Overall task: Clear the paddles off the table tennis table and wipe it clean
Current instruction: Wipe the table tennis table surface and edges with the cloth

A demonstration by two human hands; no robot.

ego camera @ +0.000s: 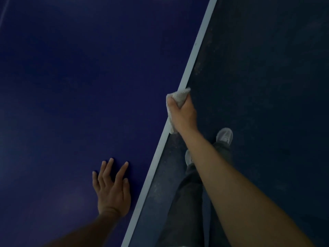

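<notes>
The dark blue table tennis table (71, 86) fills the left of the head view, and its white edge line (195, 49) runs diagonally from top right to bottom centre. My right hand (181, 113) grips a crumpled grey-white cloth (179, 96) and presses it against the table's edge. My left hand (112, 189) lies flat on the blue surface near the edge, fingers spread, holding nothing. No paddles are in view.
To the right of the edge lies a dark speckled floor (267, 68). My legs in dark trousers (185, 207) and grey shoes (224, 136) stand close beside the table.
</notes>
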